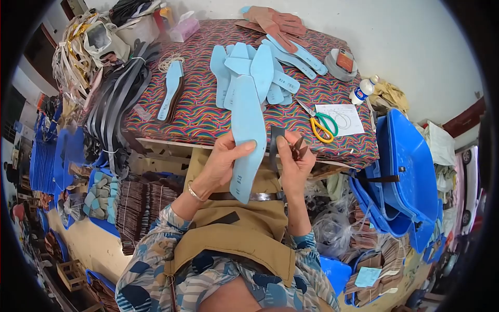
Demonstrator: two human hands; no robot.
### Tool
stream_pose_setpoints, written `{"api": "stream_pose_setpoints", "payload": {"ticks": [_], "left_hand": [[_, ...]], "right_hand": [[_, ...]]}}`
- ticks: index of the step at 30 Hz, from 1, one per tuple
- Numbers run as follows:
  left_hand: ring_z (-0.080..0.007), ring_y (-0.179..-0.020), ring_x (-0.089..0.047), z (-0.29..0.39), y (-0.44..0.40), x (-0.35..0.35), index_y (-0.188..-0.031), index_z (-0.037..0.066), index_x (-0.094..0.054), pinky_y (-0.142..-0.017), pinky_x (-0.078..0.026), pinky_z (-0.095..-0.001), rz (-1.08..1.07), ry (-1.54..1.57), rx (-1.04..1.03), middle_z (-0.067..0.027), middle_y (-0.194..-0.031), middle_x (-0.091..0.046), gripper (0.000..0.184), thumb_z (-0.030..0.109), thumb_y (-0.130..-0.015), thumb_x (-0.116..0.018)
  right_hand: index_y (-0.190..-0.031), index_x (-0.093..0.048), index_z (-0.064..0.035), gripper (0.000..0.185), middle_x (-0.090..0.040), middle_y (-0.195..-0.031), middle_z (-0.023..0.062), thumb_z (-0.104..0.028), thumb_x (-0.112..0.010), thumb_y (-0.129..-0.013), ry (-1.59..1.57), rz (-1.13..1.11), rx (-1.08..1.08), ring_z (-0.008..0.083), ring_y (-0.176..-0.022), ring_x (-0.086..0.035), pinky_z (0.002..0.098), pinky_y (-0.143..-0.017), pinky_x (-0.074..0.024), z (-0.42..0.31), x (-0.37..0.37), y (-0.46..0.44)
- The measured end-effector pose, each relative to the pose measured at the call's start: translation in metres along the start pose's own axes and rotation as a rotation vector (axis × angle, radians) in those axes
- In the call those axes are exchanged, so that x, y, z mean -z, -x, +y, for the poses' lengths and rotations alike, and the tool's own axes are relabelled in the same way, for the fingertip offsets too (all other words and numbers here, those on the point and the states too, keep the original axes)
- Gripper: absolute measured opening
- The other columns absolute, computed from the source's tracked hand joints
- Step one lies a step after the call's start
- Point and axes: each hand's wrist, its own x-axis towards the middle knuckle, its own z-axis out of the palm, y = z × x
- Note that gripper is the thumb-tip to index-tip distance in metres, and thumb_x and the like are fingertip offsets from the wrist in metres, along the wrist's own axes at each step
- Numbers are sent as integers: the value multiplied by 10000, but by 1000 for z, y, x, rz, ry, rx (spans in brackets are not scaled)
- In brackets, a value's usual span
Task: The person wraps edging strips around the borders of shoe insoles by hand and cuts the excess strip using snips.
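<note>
My left hand (pixel 228 158) is closed on a light blue insole (pixel 248 122), its thumb flat on the upper face. The insole is held upright, with small dark print near its lower end. Close beside it, my right hand (pixel 295 164) pinches a short dark strip (pixel 276 143) between thumb and fingers. A small dark, pointed metal tool (pixel 299 150) also sits in the right hand; the fingers hide part of it, and its exact kind is unclear. Behind the held insole, more blue insoles (pixel 262 67) lie in a loose pile on the patterned table (pixel 200 112).
Yellow-and-green-handled scissors (pixel 322 127) lie by a paper sheet (pixel 345 119). A bottle (pixel 365 89) stands at the right edge. Brown gloves (pixel 273 23), a bundled insole stack (pixel 171 91) and dark strips (pixel 117 99) are on the table. Blue bins (pixel 408 166) stand to the right.
</note>
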Motion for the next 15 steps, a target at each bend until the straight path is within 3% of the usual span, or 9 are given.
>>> {"api": "stream_pose_setpoints", "payload": {"ticks": [2,4,11,14,15], "left_hand": [[-105,-860,-643,0,4,3,-1158,8,-617,-763,-533,-271,19,-96,-26,-50,-1010,-679,301,68,-868,-675],[-102,-849,-643,0,8,1,-1138,7,-627,-749,-532,-265,30,-124,-57,-50,-1001,-683,282,75,-869,-681],[-95,-803,-642,-2,8,8,-1093,3,-648,-691,-532,-258,52,-231,-105,-49,-956,-692,264,99,-854,-711],[-96,-799,-643,1,6,11,-1084,5,-653,-687,-531,-259,52,-250,-111,-53,-946,-692,267,111,-848,-721],[-96,-799,-643,1,5,12,-1084,5,-653,-687,-531,-259,53,-249,-108,-53,-946,-692,267,111,-848,-721]], "right_hand": [[-1066,-669,-1,178,-576,-886,-46,-22,-657,-889,19,-6,-6,-4,-647,-418,174,-538,-313,-1,1,2],[-1040,-642,46,146,-496,-803,-37,-19,-618,-913,76,-29,-28,14,-660,-388,190,-551,-309,-5,0,3],[-1018,-660,40,137,-540,-856,-18,-24,-634,-900,165,-83,81,23,-670,-414,182,-564,-324,-7,-4,4],[-1018,-667,40,146,-554,-853,-18,-38,-635,-899,211,-58,59,15,-670,-414,178,-549,-305,-11,-10,4],[-971,-670,41,130,-553,-805,-14,-62,-637,-899,114,-29,-58,11,-622,-406,181,-518,-287,-14,-11,2]]}}
